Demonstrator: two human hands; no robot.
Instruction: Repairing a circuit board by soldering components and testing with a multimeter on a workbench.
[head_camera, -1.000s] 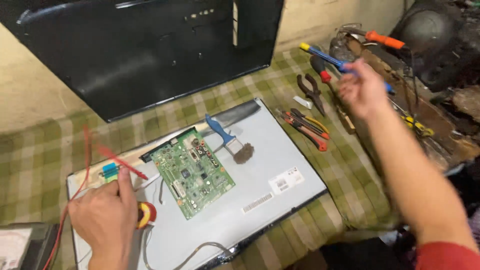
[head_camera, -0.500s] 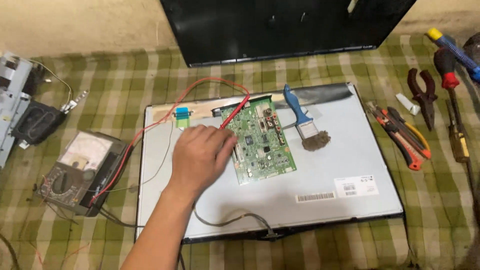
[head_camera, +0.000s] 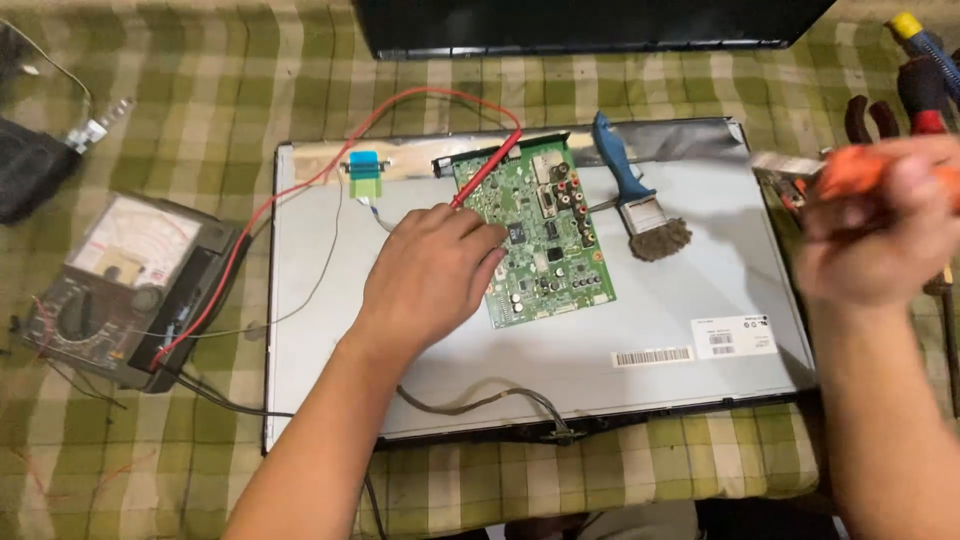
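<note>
While left hand (head_camera: 430, 280) rests on circuit board (head_camera: 535, 235), right hand (head_camera: 880, 225) grips orange-handled tool (head_camera: 850, 170).

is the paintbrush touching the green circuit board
Apart. The head view shows the blue-handled paintbrush lying to the right of the green circuit board, with a strip of bare grey panel back plainly visible between them.

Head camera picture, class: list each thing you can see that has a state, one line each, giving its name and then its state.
Left hand: palm down on the panel, holding the red probe.
Right hand: raised, blurred, closed on an orange-handled tool.
Red probe: lying across the circuit board's top edge.
Circuit board: bare, flat on the panel.
Panel: face down on the checked cloth.
Brush: lying loose on the panel.
Meter: leads plugged in.
</note>
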